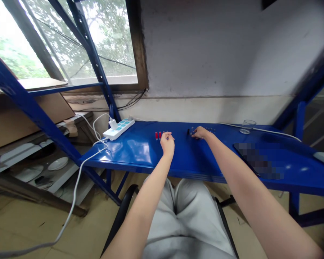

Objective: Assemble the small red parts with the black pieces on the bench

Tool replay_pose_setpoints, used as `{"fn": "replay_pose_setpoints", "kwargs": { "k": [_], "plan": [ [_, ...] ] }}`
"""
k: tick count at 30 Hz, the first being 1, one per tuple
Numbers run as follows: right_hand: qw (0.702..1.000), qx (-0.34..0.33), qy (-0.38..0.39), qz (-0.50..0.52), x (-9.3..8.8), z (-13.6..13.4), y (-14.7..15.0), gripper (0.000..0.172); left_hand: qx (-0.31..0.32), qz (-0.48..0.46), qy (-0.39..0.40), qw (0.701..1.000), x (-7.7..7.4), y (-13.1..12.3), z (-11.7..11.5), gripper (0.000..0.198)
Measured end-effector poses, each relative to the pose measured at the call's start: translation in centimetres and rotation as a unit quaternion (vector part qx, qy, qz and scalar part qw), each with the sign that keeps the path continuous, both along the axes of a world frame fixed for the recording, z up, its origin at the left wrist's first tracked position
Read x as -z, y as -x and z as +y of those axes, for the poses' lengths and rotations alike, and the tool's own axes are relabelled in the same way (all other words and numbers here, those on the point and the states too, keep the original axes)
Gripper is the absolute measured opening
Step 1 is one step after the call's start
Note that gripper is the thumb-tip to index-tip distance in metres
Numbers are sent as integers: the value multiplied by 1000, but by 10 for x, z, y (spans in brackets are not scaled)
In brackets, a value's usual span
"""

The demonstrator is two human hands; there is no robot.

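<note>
The person's left hand [167,144] is curled above the blue desk [140,153]; its grip cannot be made out. Small red pieces [156,136] are just left of it. The right hand [199,132], fingers bent, hold unclear, is beside a small black piece [188,131].

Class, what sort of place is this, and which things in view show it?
Probably a small workshop or storeroom: a blue workbench, a white power strip lying on it, and cluttered shelves at the left.
</note>
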State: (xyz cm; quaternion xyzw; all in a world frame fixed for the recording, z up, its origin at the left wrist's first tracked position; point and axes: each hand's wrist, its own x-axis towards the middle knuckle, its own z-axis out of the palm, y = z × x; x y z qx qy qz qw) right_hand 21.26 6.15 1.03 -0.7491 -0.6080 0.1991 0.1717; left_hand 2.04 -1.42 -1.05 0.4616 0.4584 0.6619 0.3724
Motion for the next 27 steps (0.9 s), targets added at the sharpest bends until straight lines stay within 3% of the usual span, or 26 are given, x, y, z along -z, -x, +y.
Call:
{"fn": "replay_pose_setpoints", "kwargs": {
  "k": [3,6,8,11,14,20,27],
  "plan": [
    [998,-30,33,-34,-19,-11,-3,16,-39,-80,0,996,-5,3,-1,13],
    [993,-71,45,-85,-31,-23,5,1,-74,-155,11,985,-11,7,-2,15],
    [989,-133,-1,-64,-33,-30,18,2,-94,-196,25,976,-13,9,-2,17],
    [974,-202,-103,-10,-26,-38,46,14,-108,-223,36,968,-14,11,-2,18],
    [960,-241,-138,37,-11,-39,75,26,-107,-231,34,966,-12,12,-1,19],
    [958,-235,-161,34,15,-29,105,32,-98,-227,33,968,-8,11,1,18],
    [966,-199,-162,17,19,-24,118,26,-97,-207,40,973,-6,10,2,17]
  ]
}}
